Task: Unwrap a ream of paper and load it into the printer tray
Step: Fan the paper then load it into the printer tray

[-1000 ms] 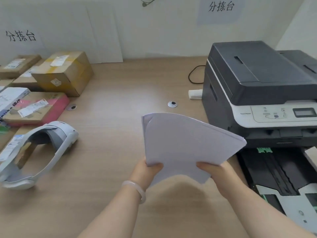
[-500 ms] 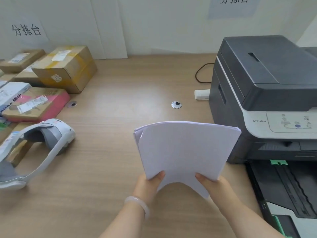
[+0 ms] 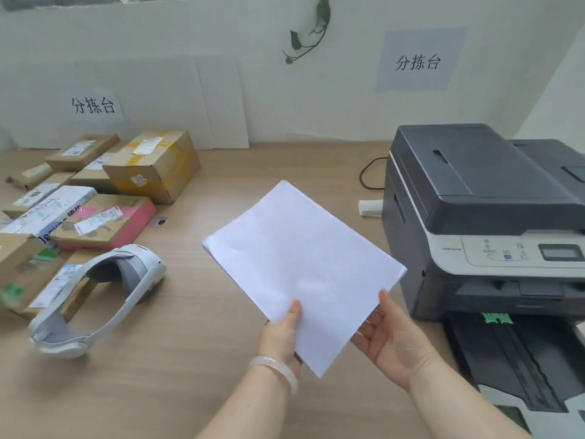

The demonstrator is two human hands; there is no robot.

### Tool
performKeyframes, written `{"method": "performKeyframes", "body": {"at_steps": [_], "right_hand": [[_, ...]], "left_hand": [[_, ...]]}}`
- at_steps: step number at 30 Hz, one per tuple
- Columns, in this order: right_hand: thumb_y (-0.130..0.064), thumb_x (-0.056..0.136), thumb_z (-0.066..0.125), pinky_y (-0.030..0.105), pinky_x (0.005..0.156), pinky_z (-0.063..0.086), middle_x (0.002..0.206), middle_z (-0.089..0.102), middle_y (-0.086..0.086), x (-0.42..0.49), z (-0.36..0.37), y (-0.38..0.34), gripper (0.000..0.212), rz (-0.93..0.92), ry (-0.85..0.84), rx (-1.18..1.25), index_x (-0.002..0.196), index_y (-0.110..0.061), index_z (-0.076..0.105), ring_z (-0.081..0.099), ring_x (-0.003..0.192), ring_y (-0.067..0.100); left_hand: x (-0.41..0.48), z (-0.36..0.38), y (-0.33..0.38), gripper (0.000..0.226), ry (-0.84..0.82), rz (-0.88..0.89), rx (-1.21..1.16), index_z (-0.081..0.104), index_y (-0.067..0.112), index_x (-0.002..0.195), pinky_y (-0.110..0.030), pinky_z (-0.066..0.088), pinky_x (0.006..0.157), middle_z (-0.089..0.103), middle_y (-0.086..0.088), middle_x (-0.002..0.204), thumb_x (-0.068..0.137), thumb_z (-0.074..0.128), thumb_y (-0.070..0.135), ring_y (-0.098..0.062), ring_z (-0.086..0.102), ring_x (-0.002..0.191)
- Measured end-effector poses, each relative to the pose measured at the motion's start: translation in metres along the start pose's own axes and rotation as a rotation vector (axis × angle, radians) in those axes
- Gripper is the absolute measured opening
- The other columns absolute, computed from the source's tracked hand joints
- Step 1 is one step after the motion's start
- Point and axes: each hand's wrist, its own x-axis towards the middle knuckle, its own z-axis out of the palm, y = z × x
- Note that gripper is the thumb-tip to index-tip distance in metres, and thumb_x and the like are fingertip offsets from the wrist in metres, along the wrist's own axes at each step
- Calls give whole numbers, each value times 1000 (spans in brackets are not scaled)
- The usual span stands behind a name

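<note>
A thin stack of white paper (image 3: pixel 304 264) is held up above the wooden desk (image 3: pixel 190 375), turned like a diamond with one corner pointing down. My left hand (image 3: pixel 281 337) grips its lower left edge, thumb on top. My right hand (image 3: pixel 392 340) is under the lower right edge with the palm up and the fingers spread against the sheets. To the right stands the dark grey printer (image 3: pixel 487 217). Its black paper tray (image 3: pixel 512 362) is pulled out in front, with a green guide at its back and no paper visible inside.
A white and grey headset (image 3: pixel 104 293) lies on the desk at the left. Behind it sit several cardboard parcels (image 3: pixel 152 166) and a pink box (image 3: pixel 107 223). A white adapter (image 3: pixel 370 207) and a black cable lie beside the printer. A white wall closes the back.
The paper stack has been turned from nearly level to a diamond tilt and raised. My right hand has shifted from pinching the edge to lying open beneath it. The camera has tilted up.
</note>
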Motion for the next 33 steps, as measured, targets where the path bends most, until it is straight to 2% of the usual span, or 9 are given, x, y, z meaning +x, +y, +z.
{"method": "performKeyframes", "body": {"at_steps": [3,8,11,14,17,19,24,30,33], "right_hand": [[-24,93,56,44,89,54,114,73,3,-2,12,22,29,2,47,-216,120,-16,62,68,105,25],[-14,94,54,45,81,57,110,75,5,-6,2,28,29,5,120,-381,123,-13,59,70,101,26],[-11,94,55,40,74,56,99,77,5,-13,-16,21,26,36,190,-416,118,-9,62,70,95,27],[-16,90,63,44,80,55,102,76,9,-25,-41,8,29,79,173,-503,117,-9,64,71,97,31],[-21,76,72,47,82,55,107,75,10,-35,-64,-6,43,79,144,-564,117,-12,64,71,98,32],[-15,84,69,50,89,53,106,75,10,-37,-73,-9,32,67,148,-580,116,-11,64,70,99,32],[-24,90,63,54,101,45,108,75,2,-28,-76,-5,24,-3,218,-692,112,-19,69,68,105,26],[-20,88,65,45,92,48,105,73,2,-8,-74,4,18,-196,343,-649,105,-21,71,65,101,22],[-19,88,65,42,90,48,105,73,2,5,-88,29,12,-155,418,-647,98,-22,71,65,100,21]], "left_hand": [[-10,3,-6,29,29,-36,27,67,8,109,-49,54,90,74,-11,106,89,63,28,-31,70,97],[-26,-3,-13,25,37,-111,65,68,5,100,-41,57,79,75,-12,99,86,68,25,-31,71,91],[-27,-14,-5,24,-2,-41,-59,64,5,110,-46,56,81,73,-16,106,88,63,15,-34,68,98],[-18,-42,20,22,48,42,-191,62,11,111,-42,57,72,72,-14,105,89,59,15,-31,69,93],[-11,-71,44,17,-17,57,-75,66,13,101,-32,55,60,72,-9,96,91,55,21,-23,71,74],[-9,-79,52,17,-117,22,123,67,16,103,-29,53,53,73,-6,90,90,55,17,-21,69,68],[1,-53,44,46,-113,-43,583,67,15,113,-52,53,92,74,-9,105,70,75,27,-30,70,97],[24,-26,17,11,88,193,639,68,29,71,-47,51,87,71,-7,88,72,69,40,-27,65,85],[35,-36,-10,24,106,132,673,67,32,70,-50,51,92,72,-9,94,60,66,54,-30,66,92]]}}
